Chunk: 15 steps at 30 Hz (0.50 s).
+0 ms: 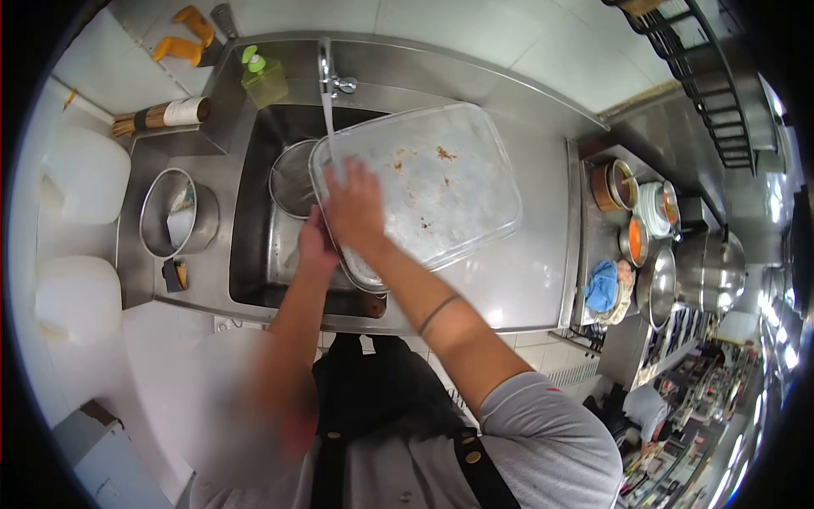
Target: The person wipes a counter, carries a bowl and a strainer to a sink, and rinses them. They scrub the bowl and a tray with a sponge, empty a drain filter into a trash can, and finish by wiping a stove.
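A large translucent plastic container with brown food bits on its upper face lies tilted across the sink edge and the counter. My left hand grips its left edge, the fingers partly hidden at the rim. On the upper face near that edge, my right hand lies flat with fingers stretched out. Water runs from the faucet onto the container's corner beside my right fingertips. Under that corner, a round strainer sits in the sink.
A green soap bottle stands behind the sink. To the left are a steel pot and white jugs. Bowls, plates and a blue cloth occupy the right-hand counter. A wire rack hangs upper right; another person works farther off.
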{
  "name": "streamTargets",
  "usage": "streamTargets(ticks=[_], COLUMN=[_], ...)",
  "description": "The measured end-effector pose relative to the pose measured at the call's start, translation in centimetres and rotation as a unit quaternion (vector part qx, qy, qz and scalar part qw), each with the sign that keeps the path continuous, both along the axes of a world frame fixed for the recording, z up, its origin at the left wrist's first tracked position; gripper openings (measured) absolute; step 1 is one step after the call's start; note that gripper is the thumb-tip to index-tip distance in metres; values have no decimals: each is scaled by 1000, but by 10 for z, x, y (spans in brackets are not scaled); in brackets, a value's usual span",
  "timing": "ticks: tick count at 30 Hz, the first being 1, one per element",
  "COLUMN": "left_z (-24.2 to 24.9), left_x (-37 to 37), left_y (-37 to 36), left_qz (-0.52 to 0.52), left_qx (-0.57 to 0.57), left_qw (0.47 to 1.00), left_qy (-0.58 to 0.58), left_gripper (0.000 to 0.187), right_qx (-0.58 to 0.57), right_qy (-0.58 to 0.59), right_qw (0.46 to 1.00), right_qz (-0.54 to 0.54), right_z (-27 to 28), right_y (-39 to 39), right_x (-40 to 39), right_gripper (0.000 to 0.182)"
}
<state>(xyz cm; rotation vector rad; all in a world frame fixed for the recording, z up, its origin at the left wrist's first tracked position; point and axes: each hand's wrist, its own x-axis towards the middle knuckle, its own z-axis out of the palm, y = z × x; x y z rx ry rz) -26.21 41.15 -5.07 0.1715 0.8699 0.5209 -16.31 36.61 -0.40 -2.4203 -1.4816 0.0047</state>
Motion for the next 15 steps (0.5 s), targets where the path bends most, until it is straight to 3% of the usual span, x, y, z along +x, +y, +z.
streamTargets(ticks=[3,6,7,8,9,11,14,15], left_z=[8,-14,-15,-16,-27,-51,-27,-25], left_x=[-10,-10,-9,-11,-11,-6,6,11], left_y=[9,14,9,3,1,3,-12,-13], left_qz=[-13,-6,-18,-30,-37,-6,13,10], left_qx=[8,-11,58,126,126,172,226,226], left_qw=[1000,1000,998,992,991,982,964,964], left_qy=[6,16,9,2,2,74,138,137], left_gripper=[45,39,35,32,32,30,29,29], right_qx=[66,-85,-108,-69,-19,34,75,109], right_qy=[87,109,84,-8,-56,-70,1,46], right_qw=[993,990,988,989,982,967,978,985], right_qz=[38,18,-65,-127,-179,-242,-194,-128], right_z=[10,9,9,-13,-21,-15,-32,-39], right_y=[-67,-143,-160,-182,-200,-212,-187,-174], right_x=[-55,-26,-4,23,56,103,59,21], right_gripper=[61,63,61,61,63,59,53,47])
